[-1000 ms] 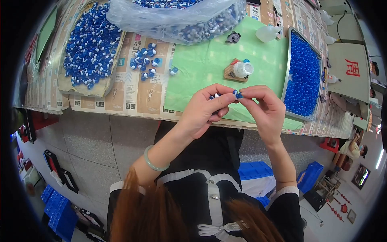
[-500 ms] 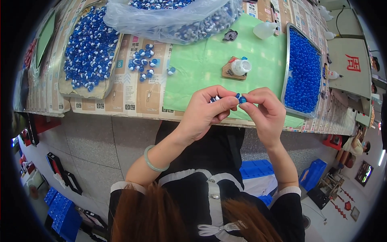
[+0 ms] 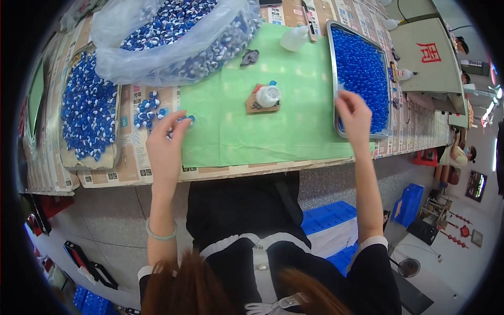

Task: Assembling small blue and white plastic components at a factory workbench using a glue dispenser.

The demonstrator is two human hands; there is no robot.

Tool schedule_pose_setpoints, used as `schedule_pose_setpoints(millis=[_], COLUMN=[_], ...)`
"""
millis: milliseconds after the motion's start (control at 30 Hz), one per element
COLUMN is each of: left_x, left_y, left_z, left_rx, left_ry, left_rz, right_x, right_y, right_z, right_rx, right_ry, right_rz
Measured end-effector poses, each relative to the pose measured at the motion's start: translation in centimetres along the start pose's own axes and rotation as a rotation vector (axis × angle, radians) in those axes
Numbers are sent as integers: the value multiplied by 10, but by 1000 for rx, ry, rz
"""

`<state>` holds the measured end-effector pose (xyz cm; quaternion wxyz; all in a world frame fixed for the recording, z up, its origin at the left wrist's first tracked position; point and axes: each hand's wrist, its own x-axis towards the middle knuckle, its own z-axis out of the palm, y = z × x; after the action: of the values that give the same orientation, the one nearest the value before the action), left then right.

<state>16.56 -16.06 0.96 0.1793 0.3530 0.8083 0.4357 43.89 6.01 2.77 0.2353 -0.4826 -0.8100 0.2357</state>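
Note:
My left hand (image 3: 167, 142) is at the left of the green sheet (image 3: 220, 131), thumb and forefinger a little apart at the tips. Small blue-and-white beads (image 3: 169, 135) show between its curled fingers. Just beyond its fingertips a loose bead (image 3: 191, 118) lies on the sheet, and a small group of blue-and-white beads (image 3: 146, 111) lies beside the hand. Over the near left rim of a metal tray (image 3: 334, 68) full of clear blue beads (image 3: 362, 73), my right hand (image 3: 355, 115) has its thumb and fingers pressed together. What they hold, if anything, is hidden.
A small white-and-clear bottle (image 3: 269, 96) stands on a wooden block (image 3: 254, 107) mid-sheet. Behind lie a dark crumpled scrap (image 3: 250, 58), a squeeze bottle (image 3: 294, 39) and a cutter knife (image 3: 308, 21). A big plastic bag (image 3: 157, 68) of beads and a bead-filled tray (image 3: 71, 152) are at left.
My hands have parted from their meeting over the sheet. The left went left toward the loose beads, the right over to the metal tray. The whole view has shifted too.

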Motion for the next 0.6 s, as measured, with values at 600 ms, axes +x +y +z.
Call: schedule_pose_setpoints(millis=[600], left_x=[-18], left_y=[46], left_z=[43], left_rx=[-1667], left_ry=[-689], left_rz=[-867], right_x=[-6], right_y=[-34], right_z=[-5], right_rx=[716], right_ry=[-179], right_rz=[255])
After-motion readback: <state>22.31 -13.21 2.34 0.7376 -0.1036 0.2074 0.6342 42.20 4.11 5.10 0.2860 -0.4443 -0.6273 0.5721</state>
